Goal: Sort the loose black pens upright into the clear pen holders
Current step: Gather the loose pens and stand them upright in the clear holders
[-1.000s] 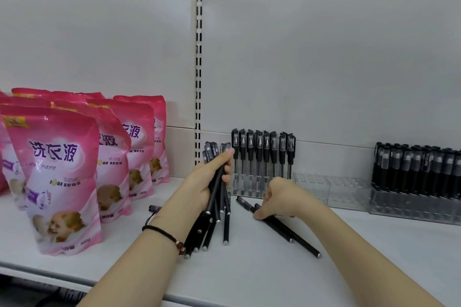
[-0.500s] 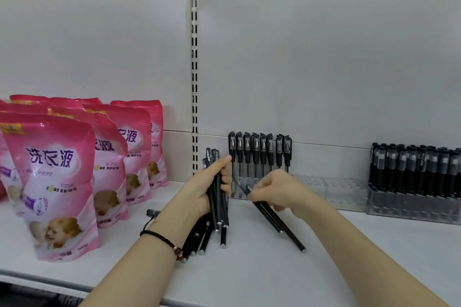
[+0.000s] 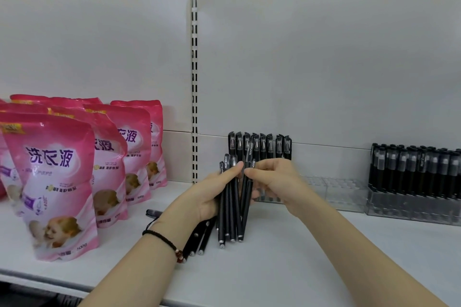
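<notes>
Back panel: the back panel (image 3: 324,70) is flat, matte white sheet, split by a slotted upright (image 3: 194,82) that would take shelf brackets.
Shelf: the shelf (image 3: 324,257) is smooth and white, and everything here stands or lies on it.
Pouches: glossy pink pouches (image 3: 50,182) stand in rows at the left, faces forward, well apart from the pen work.
Full holder: at the far right a full holder (image 3: 414,212) of clear rigid plastic is packed with upright black pens, caps up.
Open holder: the open holder (image 3: 344,194) is the same clear plastic with a grid of sockets. Its left part carries a row of standing pens (image 3: 259,147); its right part shows bare sockets, likely the target.
Left hand: the left hand (image 3: 207,197) is wrapped round a bundle of pens (image 3: 229,212), thumb across the front. The bundle is near upright with its ends on the shelf, probably to square them and keep stock within reach.
Right hand: the right hand (image 3: 274,179) pinches what look like two pens (image 3: 245,197) near the caps, right against the bundle and just in front of the open holder, seemingly being separated for socketing.
Loose pens: slim, matte black loose pens (image 3: 199,239) lie slanted under the left wrist, waiting.
Stray pen: one stray pen (image 3: 153,212) lies near the pouches.
Bracelet: a black beaded bracelet (image 3: 162,239) circles the left wrist.
</notes>
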`<move>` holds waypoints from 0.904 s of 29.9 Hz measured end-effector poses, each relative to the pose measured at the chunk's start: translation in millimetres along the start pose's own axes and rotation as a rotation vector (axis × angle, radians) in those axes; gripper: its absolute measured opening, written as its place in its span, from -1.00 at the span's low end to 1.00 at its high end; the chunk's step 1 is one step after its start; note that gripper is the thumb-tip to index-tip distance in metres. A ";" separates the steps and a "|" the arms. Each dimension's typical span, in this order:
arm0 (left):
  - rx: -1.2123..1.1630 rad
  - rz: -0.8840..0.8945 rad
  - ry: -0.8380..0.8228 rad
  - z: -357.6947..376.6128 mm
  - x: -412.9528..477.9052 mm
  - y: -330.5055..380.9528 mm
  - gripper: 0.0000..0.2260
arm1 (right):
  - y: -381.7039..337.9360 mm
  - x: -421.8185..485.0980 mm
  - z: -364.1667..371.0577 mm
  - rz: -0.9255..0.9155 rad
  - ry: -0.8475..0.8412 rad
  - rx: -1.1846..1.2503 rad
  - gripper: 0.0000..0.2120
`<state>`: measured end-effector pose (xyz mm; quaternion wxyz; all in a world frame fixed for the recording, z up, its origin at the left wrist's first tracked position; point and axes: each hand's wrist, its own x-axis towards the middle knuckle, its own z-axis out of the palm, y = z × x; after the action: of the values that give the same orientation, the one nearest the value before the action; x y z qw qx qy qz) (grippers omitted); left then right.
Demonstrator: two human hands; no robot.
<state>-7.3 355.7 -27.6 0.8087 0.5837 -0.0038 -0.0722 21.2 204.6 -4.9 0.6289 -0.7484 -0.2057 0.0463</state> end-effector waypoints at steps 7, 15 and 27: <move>-0.081 -0.010 -0.022 0.8 0.9 2.8 -0.71 | 5.3 1.8 8.1 -0.125 0.058 -0.113 -0.80; -0.523 0.229 0.172 -12.4 1.6 17.5 -0.80 | 21.9 -2.8 27.0 -0.017 -0.018 -0.421 -0.77; -0.701 0.360 0.423 -36.1 5.1 26.6 -0.77 | 26.8 -11.3 58.3 0.050 -0.037 -0.810 -0.61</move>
<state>4.0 397.4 -14.3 0.9404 0.2665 0.0847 0.1936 -1.6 250.9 -44.7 0.2779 -0.9395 -0.2001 -0.0096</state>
